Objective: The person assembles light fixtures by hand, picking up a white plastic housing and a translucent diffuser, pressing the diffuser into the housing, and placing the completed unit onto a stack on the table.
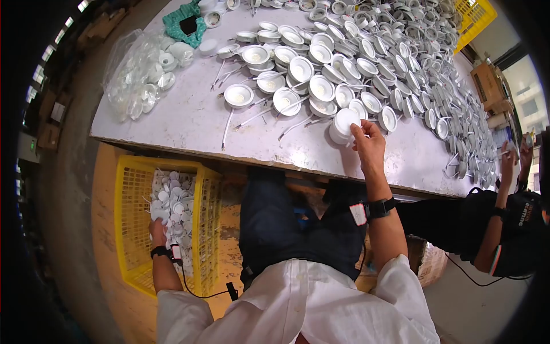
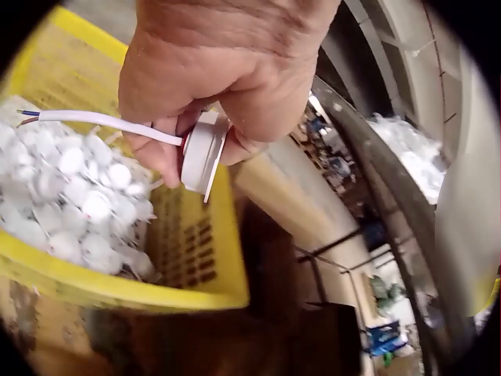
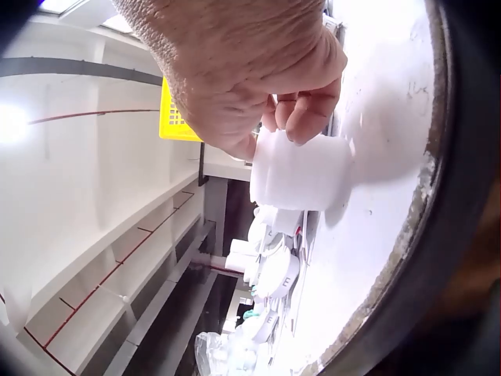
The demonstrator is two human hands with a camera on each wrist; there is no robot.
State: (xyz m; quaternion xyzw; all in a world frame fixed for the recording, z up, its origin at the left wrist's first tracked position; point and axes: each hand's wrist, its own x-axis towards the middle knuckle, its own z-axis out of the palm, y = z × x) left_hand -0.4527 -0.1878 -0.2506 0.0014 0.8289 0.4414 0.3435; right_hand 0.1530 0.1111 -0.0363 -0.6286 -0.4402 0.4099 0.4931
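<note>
My left grip point(image 1: 158, 231) pinches a white fitting point(image 2: 204, 157) over the yellow crate point(image 1: 199, 198), seemingly by its round body because that is firmer than the loose cable point(image 2: 98, 118). Many wired bowls point(image 1: 301, 69) lie open side up on the worktop point(image 1: 189, 123), probably for easy reach. Near its front edge, my right grip point(image 1: 371, 144) pinches stacked white discs point(image 1: 342, 129) by the rim, perhaps sparing their faces.
</note>
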